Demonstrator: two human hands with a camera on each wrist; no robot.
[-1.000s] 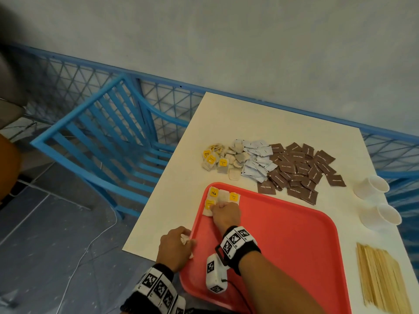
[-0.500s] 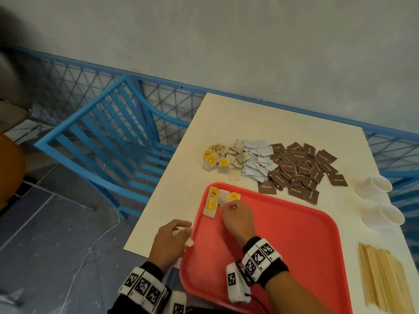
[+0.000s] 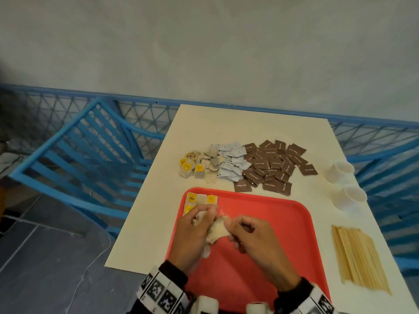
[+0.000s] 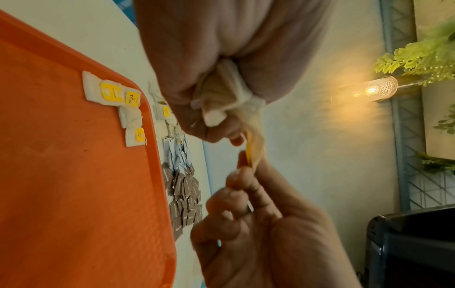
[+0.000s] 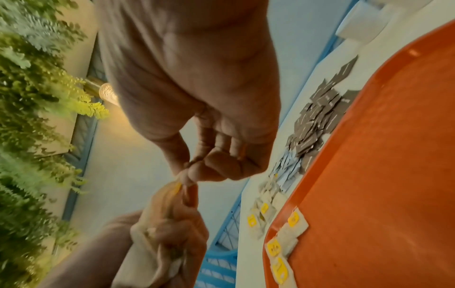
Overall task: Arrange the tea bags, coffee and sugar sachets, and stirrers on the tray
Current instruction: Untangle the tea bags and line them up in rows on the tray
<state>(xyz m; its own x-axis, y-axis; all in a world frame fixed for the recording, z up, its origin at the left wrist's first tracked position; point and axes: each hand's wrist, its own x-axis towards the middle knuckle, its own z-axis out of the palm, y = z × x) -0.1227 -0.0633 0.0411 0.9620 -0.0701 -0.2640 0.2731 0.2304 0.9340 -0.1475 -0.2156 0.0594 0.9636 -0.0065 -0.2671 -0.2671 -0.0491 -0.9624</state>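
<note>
Hands meet above the red plastic tray (image 3: pixel 260 264): a bunch of pale paper tea bags (image 3: pixel 215 232) is clutched in the left hand (image 3: pixel 192 241), one pinched rightward by the right hand (image 3: pixel 254 241), near the far-left-corner tea-bag row (image 3: pixel 201 199).

Behind the tray (image 3: pixel 283 214) lie sachets (image 3: pixel 269 166) (loose tea bags (image 3: pixel 199 168) to their left), stirrers (image 3: pixel 358 257) to its right.

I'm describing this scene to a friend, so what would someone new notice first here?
First, the big red tray at the near edge of the white table, with the left hand and right hand raised over it, both gripping a bunch of tea bags. A few yellow-tagged tea bags sit in the tray's far left corner. Behind the tray lies a pile of brown sachets; wooden stirrers lie to its right.
</note>
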